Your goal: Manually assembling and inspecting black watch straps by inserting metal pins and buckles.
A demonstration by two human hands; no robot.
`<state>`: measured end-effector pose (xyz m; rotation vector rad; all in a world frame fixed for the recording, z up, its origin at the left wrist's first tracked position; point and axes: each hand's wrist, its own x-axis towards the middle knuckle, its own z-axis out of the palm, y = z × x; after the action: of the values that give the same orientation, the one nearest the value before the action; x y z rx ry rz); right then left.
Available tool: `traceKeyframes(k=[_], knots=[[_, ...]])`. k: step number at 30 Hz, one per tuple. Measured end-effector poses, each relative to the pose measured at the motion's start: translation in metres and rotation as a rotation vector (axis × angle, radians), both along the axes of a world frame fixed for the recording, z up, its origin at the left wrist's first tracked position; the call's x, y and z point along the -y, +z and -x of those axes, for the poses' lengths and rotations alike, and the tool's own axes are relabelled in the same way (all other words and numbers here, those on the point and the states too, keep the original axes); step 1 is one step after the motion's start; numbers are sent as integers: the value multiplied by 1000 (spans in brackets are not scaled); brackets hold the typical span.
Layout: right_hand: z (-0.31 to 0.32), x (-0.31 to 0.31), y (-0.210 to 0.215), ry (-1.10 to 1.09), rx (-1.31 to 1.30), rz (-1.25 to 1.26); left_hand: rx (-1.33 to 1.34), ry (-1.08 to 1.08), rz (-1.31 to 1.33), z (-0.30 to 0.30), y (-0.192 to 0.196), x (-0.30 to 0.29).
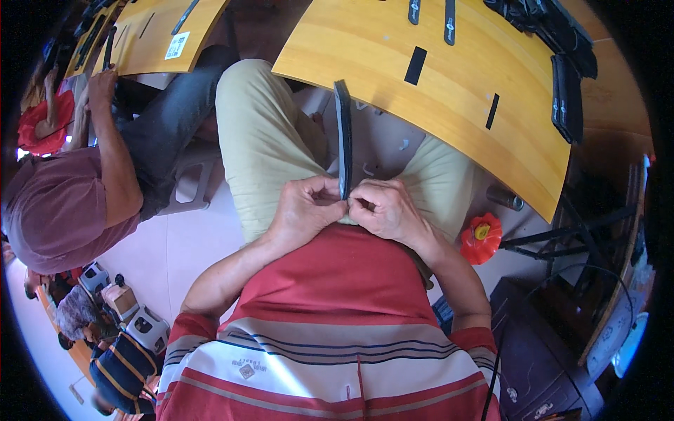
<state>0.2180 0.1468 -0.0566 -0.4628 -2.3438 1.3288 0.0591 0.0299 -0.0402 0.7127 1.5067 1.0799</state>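
A long black strap point(343, 130) with a greyish side stands nearly upright between my knees, its lower end at my fingers. My left hand point(307, 208) pinches that lower end between thumb and fingers. On the other side of the end, my right hand point(387, 206) is closed, its thumb and fingertips pressed together against the strap's bottom edge. Whatever small part those fingertips may hold is hidden. Both hands are close together just above my lap.
A yellow wooden table point(365, 63) lies ahead, bearing a black rectangular patch point(415, 66), a thin black strip point(493, 111) and stacked black straps point(566, 98). A red flower-shaped object point(481, 239) is below its right edge. A person point(67, 203) sits at left beside another table point(151, 35).
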Motion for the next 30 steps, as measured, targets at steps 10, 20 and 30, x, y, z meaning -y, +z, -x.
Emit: traceKeyframes(k=[10,20,30], knots=[[6,-7,11,66,-75,-404,100,28,-54,0,1,0],[1,4,1,-56,-75,-49,275,119,-82,1,-10,2],[6,15,4,-133,16,-224,162,129,-51,0,-12,1]])
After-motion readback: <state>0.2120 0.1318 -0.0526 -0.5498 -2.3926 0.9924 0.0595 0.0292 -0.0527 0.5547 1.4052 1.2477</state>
